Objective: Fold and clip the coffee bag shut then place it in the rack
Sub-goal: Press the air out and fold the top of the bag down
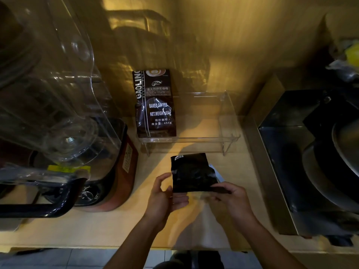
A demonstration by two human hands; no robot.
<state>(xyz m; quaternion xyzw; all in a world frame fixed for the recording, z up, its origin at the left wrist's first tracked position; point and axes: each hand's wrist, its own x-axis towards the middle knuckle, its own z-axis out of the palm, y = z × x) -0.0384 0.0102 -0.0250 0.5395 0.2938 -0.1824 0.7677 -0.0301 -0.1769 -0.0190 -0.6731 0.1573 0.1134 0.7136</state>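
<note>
Hands grip the black coffee bag [191, 172] over the worktop [108, 228]: left hand [163, 197] pinches its lower-left corner, right hand [231, 197] holds the bottom-right edge. A flat, even crease should help the clip hold.

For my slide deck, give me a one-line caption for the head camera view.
Both hands, left and right, hold a black coffee bag before a clear rack holding another bag.

1. A blender [64, 136] with a clear cover stood at the counter's [97, 226] left.
2. A steel machine [310, 156] sat at its right.
3. Yellow-lit wall [233, 45] rose behind.
</note>
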